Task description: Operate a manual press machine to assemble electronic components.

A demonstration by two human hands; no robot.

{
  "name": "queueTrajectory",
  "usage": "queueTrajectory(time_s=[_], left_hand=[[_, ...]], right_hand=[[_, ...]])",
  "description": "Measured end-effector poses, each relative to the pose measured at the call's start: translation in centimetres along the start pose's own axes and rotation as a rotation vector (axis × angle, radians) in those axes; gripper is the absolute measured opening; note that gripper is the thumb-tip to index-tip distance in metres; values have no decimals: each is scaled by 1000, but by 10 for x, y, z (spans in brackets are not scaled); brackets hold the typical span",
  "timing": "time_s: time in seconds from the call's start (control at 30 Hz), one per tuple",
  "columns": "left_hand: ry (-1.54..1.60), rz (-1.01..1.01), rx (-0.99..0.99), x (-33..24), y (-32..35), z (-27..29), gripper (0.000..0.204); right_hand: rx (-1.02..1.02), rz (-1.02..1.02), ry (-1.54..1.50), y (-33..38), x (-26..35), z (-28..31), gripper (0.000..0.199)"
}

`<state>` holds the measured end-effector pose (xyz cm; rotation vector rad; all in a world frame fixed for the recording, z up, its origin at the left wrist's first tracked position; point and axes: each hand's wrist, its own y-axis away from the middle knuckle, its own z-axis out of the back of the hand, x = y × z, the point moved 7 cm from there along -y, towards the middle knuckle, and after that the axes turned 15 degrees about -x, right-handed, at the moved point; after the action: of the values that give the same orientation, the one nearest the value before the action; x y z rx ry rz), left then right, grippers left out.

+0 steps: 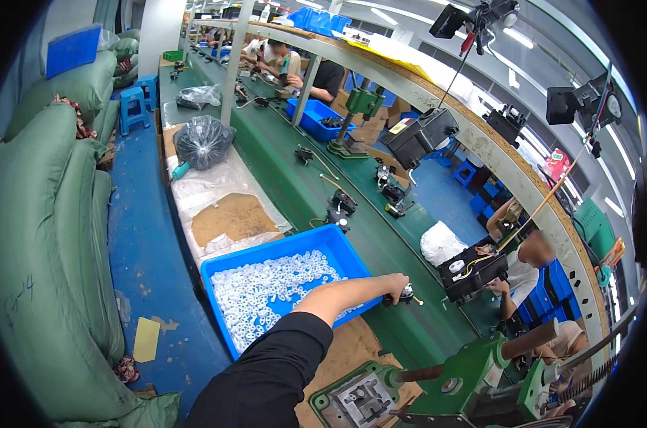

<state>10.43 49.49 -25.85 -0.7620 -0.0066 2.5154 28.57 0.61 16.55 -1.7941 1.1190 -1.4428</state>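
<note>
My left hand (pixel 396 287), at the end of a black sleeve, reaches over the right end of a blue bin (pixel 216 299) to the green conveyor belt. Its fingers are closed round a small black and silver assembly (pixel 407 292) with a pale peg sticking out; the hand hides part of it. Many small white plastic rings (pixel 248 296) lie loose in the bin under my forearm. I cannot make out my right hand; a bit of skin shows low at the right behind the press, and whose it is I cannot tell.
A green hand press (pixel 473 378) stands close at lower right, its metal fixture (pixel 366 403) on a board. Black assemblies with wires (pixel 341 203) lie along the conveyor belt (pixel 266 157). A co-worker (pixel 526 267) sits opposite beside a black box (pixel 473 274). Green sacks (pixel 59 285) line the left.
</note>
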Motion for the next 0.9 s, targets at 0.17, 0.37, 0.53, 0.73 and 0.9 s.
queueTrajectory(time_s=[0.17,0.37,0.53,0.73,0.9], left_hand=[[271,-249,-384,-70,67,51,67],[479,-684,-16,-166,254,84,67],[318,-778,-97,-185,300,58,89],[447,-695,-73,-189,311,92,78],[478,-772,-21,-195,329,51,77]], right_hand=[[-43,77,98,-2,2,-16,39],[-90,44,111,-3,-5,-9,35],[-178,-14,91,-5,-11,-1,31],[-215,-2,178,-2,-16,-15,35],[-214,-9,166,1,-11,-29,36]])
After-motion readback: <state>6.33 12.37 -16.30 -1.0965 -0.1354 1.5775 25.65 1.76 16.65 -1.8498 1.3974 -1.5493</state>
